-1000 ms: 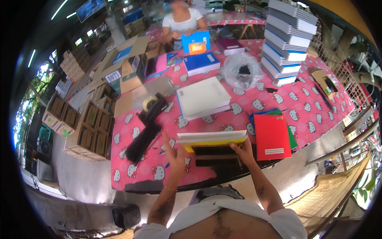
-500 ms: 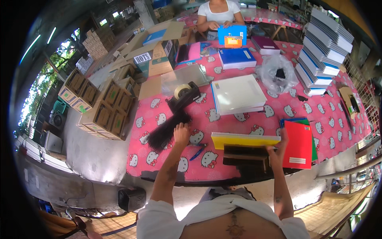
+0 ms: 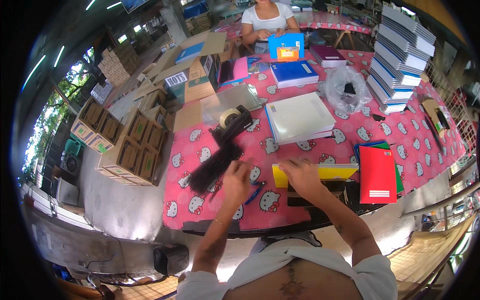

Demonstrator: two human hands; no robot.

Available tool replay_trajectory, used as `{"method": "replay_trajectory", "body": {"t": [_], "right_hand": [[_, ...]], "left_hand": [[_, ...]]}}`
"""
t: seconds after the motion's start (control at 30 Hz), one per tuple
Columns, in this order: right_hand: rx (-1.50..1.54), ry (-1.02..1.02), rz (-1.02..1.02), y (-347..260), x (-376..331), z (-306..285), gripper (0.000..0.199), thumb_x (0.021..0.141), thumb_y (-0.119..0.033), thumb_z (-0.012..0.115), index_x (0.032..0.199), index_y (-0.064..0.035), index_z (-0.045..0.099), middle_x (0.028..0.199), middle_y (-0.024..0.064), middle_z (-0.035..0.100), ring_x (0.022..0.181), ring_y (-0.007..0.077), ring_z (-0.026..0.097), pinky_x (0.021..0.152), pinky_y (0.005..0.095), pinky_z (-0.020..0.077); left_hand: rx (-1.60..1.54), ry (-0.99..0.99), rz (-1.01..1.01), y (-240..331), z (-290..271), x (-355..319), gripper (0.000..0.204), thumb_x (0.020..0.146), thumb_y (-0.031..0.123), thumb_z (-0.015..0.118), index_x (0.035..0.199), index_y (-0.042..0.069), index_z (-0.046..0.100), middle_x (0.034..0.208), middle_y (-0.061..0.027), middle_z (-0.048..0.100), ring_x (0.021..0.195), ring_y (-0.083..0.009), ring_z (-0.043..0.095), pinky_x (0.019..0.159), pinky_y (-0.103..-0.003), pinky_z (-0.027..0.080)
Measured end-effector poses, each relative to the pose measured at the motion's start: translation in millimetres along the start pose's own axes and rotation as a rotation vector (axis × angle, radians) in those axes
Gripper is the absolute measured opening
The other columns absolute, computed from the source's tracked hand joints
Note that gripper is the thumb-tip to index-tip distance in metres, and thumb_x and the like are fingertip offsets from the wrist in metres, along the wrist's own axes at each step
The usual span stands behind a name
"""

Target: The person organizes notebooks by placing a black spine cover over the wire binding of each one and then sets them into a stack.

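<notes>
A yellow notebook stands on its long edge at a dark block near the table's front edge. My right hand is at its left end, fingers bent together at the top edge; I cannot make out what they pinch. Left of it, my left hand is raised with closed fingertips, and anything between them is too small to see. Beside that hand lies a bundle of thin black strands. A blue pen-like tool lies between my hands. A red notebook tops other notebooks at the right.
A black tape dispenser stands behind the strands. White-covered notebooks, blue notebooks and a clear plastic bag lie farther back. A tall notebook stack rises at right. Cartons stand left; a co-worker handles a blue notebook opposite.
My right hand has moved left from the yellow notebook's right end to its left end. My left hand has come away from the black strands, slightly right and toward me.
</notes>
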State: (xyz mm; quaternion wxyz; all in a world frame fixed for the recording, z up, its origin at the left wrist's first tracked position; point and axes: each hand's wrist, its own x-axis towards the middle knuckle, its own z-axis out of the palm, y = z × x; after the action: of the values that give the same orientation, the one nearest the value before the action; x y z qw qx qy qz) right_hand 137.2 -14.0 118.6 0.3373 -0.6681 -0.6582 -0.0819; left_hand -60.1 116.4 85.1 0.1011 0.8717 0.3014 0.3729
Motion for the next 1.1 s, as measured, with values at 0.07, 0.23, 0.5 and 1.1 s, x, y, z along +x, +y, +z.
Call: {"method": "replay_trajectory", "body": {"t": [0.07, 0.23, 0.5, 1.1], "right_hand": [[0.029, 0.007, 0.026, -3, -1, 1, 0.009, 0.087, -0.015, 0.065, 0.095, -0.0107, 0.067, 0.086, 0.008, 0.066, 0.081, 0.0313, 0.068, 0.073, 0.0424, 0.0538], [0.046, 0.031, -0.006, -8, 4, 0, 0.009, 0.088, -0.016, 0.065, 0.095, -0.0111, 0.067, 0.083, 0.0085, 0.063, 0.079, 0.0316, 0.066, 0.071, 0.0429, 0.0532], [0.023, 0.039, 0.004, -4, 4, 1, 0.01, 0.088, -0.016, 0.066, 0.096, -0.0113, 0.069, 0.084, 0.0081, 0.065, 0.077, 0.0318, 0.066, 0.068, 0.0431, 0.0528], [0.07, -0.032, 0.019, -1, 8, -3, 0.012, 0.092, -0.016, 0.064, 0.103, -0.0127, 0.069, 0.091, 0.0057, 0.07, 0.076, 0.0313, 0.068, 0.064, 0.0428, 0.0536]], "left_hand": [[-0.215, 0.041, -0.032, 32, -9, -7, 0.019, 0.088, 0.004, 0.067, 0.107, 0.007, 0.071, 0.091, -0.0093, 0.065, 0.073, -0.0266, 0.066, 0.061, -0.036, 0.052], [-0.432, 0.039, -0.084, 47, -4, -9, 0.021, 0.088, 0.0, 0.068, 0.109, 0.003, 0.071, 0.086, -0.0136, 0.067, 0.065, -0.0212, 0.067, 0.057, -0.031, 0.053], [-0.555, 0.007, -0.183, 47, -3, -5, 0.014, 0.092, 0.005, 0.069, 0.105, 0.001, 0.071, 0.08, -0.0095, 0.065, 0.061, -0.0137, 0.062, 0.058, -0.028, 0.05], [-0.36, -0.154, -0.021, 33, -11, 24, 0.015, 0.085, 0.006, 0.074, 0.098, 0.001, 0.07, 0.084, -0.0134, 0.065, 0.068, -0.0269, 0.066, 0.06, -0.036, 0.051]]}}
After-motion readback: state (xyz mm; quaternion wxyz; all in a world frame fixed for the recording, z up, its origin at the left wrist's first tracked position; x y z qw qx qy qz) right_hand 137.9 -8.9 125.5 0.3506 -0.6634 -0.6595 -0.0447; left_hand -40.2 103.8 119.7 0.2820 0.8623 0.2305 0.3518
